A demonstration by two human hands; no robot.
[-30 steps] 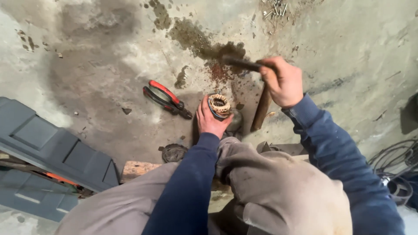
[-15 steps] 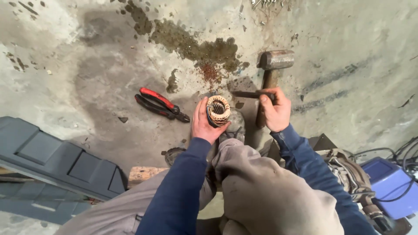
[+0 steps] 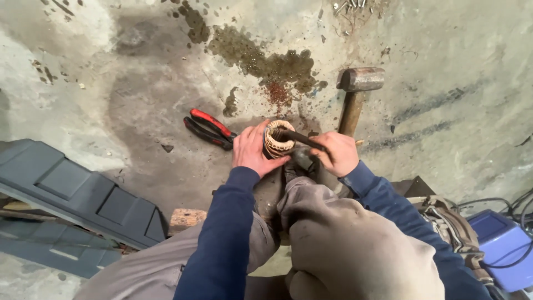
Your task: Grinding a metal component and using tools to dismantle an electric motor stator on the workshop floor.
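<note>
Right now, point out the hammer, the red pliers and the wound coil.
hammer (image 3: 360,79), head view, on the metal head lying on the concrete.
red pliers (image 3: 210,126), head view, on a red handle, beside the left hand (image 3: 251,151).
wound coil (image 3: 276,140), head view, on its tan windings by the left hand.

Pliers (image 3: 210,129) crowd the coil's (image 3: 277,139) left, hammer (image 3: 355,100) blocks its right; bare floor (image 3: 139,66) opens beyond the coil.
</note>
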